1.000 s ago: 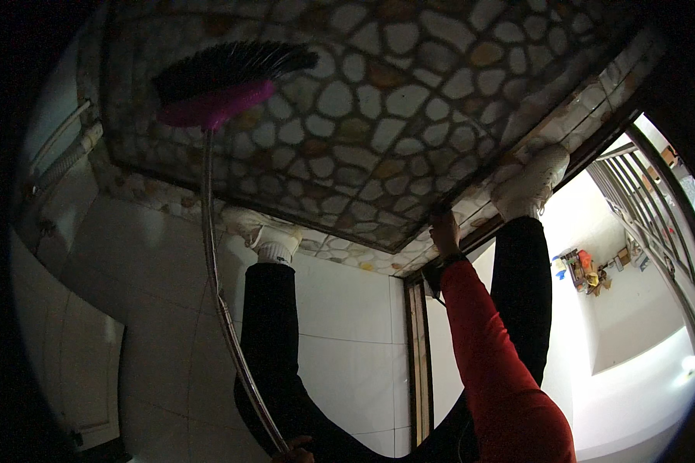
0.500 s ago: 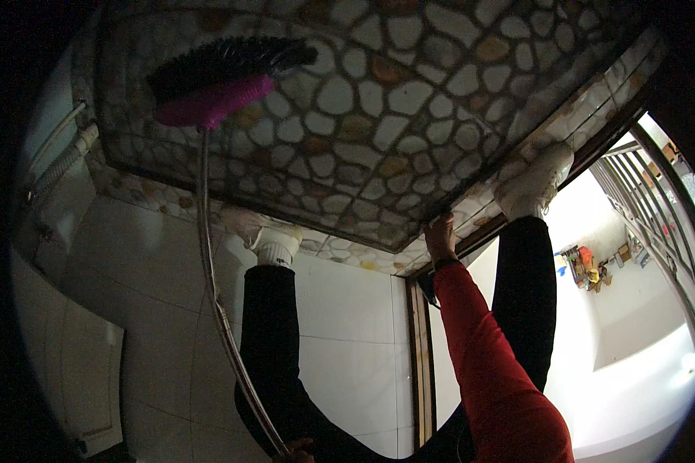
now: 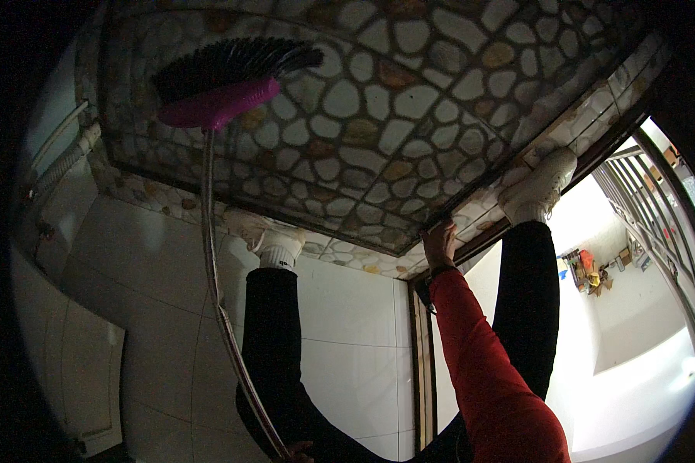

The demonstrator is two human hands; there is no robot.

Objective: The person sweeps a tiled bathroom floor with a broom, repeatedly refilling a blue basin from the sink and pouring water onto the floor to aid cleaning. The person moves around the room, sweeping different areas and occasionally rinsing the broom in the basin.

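Broom [image 3: 208,201] ran down the left half of the frame: purple-pink head [image 3: 222,107] and black bristles [image 3: 239,60] upper left over pebble-patterned floor [image 3: 378,100], metal handle [image 3: 238,363] down to the lower edge. Couldn't tell if bristles touched the floor.

Main risk, my judgement: handle was held only near its lower end in frame, so a loose or twisting grip could have let the head swing or drop. Handle also crossed the left leg [image 3: 272,324] low in the frame; a leg shift could have knocked it. Second risk: left shoe [image 3: 278,245] and right shoe [image 3: 539,189] were set wide at the light edge strip [image 3: 363,257]; leaning too far, or a slick surface, might have cost footing.

Hands: left hand [image 3: 301,451], bottom centre, looked wrapped round the handle; dark and cut off by the frame, finger detail lost. Right hand [image 3: 440,243], right of centre, at the end of the red sleeve [image 3: 490,363], had fingers bent at the dark inner edge of the strip, apparently touching; couldn't tell how far open, or whether it gripped anything. Dark thing [image 3: 425,295] just below the wrist, unclear.
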